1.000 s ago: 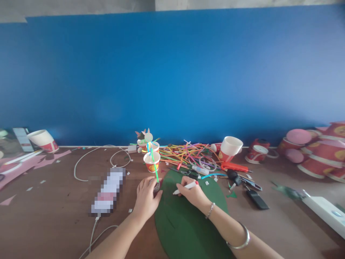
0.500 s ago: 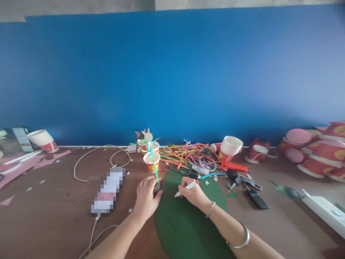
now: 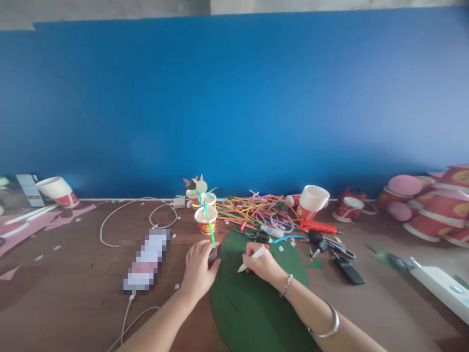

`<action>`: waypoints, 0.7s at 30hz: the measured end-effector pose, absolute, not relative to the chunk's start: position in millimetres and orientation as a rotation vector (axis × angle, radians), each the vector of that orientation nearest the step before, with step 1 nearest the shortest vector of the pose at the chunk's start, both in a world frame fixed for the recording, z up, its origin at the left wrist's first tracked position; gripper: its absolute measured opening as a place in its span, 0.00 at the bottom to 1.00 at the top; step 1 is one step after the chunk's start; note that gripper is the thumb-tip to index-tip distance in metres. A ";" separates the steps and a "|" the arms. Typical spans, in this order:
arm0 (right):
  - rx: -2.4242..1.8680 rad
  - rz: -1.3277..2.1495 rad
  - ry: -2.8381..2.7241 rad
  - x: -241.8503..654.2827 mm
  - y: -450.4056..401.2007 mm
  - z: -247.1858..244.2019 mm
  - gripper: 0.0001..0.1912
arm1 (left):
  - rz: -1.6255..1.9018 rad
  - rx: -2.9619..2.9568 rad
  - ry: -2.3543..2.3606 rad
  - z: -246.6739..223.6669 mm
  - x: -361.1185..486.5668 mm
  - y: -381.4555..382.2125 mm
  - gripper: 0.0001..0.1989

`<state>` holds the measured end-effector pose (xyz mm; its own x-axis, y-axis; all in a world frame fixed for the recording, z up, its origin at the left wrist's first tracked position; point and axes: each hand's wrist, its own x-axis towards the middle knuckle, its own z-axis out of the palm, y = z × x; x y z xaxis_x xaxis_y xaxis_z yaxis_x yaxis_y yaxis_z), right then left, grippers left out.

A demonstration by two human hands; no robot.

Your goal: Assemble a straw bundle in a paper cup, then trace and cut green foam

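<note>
While my R hand (image 3: pixel 262 264) pinches the white marker (image 3: pixel 259 253) btwn thumb & fingers, its lower tip is at the L half of the green sheet (image 3: pixel 256 318); can't tell if tip & sheet touch. The marker tilts, red end up & to the R.

My L hand (image 3: pixel 200 269) is over a small round item (image 3: pixel 213 253) just beside the sheet's L edge, fingers curved & close together, thumb apart; item's mostly hidden, so can't tell if I'm squeezing it. A green straw (image 3: pixel 211 232) slants across the front paper cup (image 3: pixel 206 226), lower end by that item.

Behind the sheet: a heap of coloured strips (image 3: pixel 252 209), w/ a tilted white-topped cup (image 3: pixel 312 201) at its R end. Nearby, R side: orange-red tool (image 3: pixel 318 226) & keys (image 3: pixel 319 242). Well L of the sheet, a blurred-out phone (image 3: pixel 147 259) lies on the brown table (image 3: pixel 73 293), cable attached.
</note>
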<state>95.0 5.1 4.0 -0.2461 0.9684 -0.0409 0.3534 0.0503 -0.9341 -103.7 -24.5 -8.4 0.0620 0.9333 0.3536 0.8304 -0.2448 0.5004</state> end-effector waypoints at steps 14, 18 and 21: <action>-1.404 1.186 -1.502 105.7 14.1 0.3 0.08 | 0.929 2.176 1.831 -6.9 -103.5 -24.9 0.19; -1.394 1.205 -1.563 105.2 14.1 1.0 0.08 | 0.916 2.168 1.836 -7.0 -103.4 -25.2 0.19; -1.379 1.208 -1.586 105.1 13.3 1.5 0.08 | 0.921 2.173 1.835 -7.5 -103.6 -25.1 0.18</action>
<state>105.1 13.3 1.5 -0.1860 0.9803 -0.0671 0.3247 -0.0031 -0.9458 -103.6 -25.1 -7.5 0.0621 0.9339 0.3521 0.8406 -0.2392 0.4860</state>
